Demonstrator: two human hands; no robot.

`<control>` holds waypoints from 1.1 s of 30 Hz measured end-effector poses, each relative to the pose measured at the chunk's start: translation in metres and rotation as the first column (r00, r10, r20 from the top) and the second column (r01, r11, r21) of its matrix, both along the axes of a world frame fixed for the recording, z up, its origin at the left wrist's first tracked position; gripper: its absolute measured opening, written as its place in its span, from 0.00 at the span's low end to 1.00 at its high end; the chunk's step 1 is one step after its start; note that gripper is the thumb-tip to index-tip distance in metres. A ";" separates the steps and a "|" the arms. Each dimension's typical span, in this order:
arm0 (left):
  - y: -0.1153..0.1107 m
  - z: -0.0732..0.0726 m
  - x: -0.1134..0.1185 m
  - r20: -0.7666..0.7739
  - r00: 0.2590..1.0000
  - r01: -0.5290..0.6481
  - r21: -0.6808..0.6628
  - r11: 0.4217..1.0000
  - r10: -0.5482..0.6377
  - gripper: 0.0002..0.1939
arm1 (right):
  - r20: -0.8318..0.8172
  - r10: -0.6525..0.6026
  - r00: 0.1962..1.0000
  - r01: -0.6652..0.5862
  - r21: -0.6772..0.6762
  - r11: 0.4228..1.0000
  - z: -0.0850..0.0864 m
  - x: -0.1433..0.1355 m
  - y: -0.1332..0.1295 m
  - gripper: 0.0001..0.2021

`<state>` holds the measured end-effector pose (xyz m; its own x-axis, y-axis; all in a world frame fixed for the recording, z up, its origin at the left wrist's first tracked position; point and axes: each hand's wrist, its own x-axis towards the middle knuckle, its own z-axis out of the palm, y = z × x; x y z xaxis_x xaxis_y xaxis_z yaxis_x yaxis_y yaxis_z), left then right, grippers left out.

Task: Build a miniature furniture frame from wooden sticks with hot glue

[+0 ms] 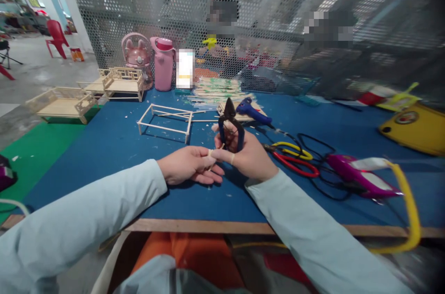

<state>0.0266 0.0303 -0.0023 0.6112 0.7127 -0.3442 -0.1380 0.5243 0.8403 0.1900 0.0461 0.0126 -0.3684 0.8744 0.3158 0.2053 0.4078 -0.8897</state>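
In my right hand (255, 157) is a pair of cutting pliers (240, 138) with dark blue handles, its dark jaws pointing up. My left hand (191, 164) meets the right thumb, its thumb and forefinger pinched around a short pale piece of wooden stick (210, 153). How long that piece is cannot be made out between the fingers. Beyond my left hand a box-shaped frame of thin sticks (163, 124) stands on the blue tabletop (139, 192). Just past the pliers lies a blue glue gun (255, 112).
Small wooden furniture models (60, 101) stand at the left. A pink bottle (164, 64), a bright phone screen (185, 69) and a bundle of sticks (219, 87) line the back. Red and yellow tool handles (299, 166), cables and a purple device (361, 175) lie at right. Perforated mesh rises behind.
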 end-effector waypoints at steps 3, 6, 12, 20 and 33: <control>0.001 0.000 -0.001 -0.020 1.000 -0.009 0.009 1.000 0.009 0.04 | -0.021 -0.013 1.000 0.013 -0.009 1.000 -0.003 -0.001 0.001 0.21; 0.000 0.004 0.000 -0.042 0.998 -0.045 0.060 0.997 0.048 0.06 | -0.093 -0.027 0.995 0.022 -0.060 0.998 -0.005 0.002 0.005 0.22; 0.000 0.008 0.001 -0.040 0.991 -0.119 0.123 0.985 0.124 0.07 | -0.178 -0.078 0.981 0.068 -0.064 0.996 -0.007 0.011 0.016 0.22; 0.006 -0.003 0.002 -0.010 0.994 -0.107 0.093 0.990 0.108 0.13 | -0.115 -0.014 0.993 0.001 -0.112 0.994 -0.005 0.007 0.010 0.21; 0.005 -0.012 -0.005 0.008 0.996 -0.090 0.148 0.985 0.090 0.23 | -0.019 0.007 1.000 -0.008 -0.050 0.999 0.000 -0.008 0.000 0.15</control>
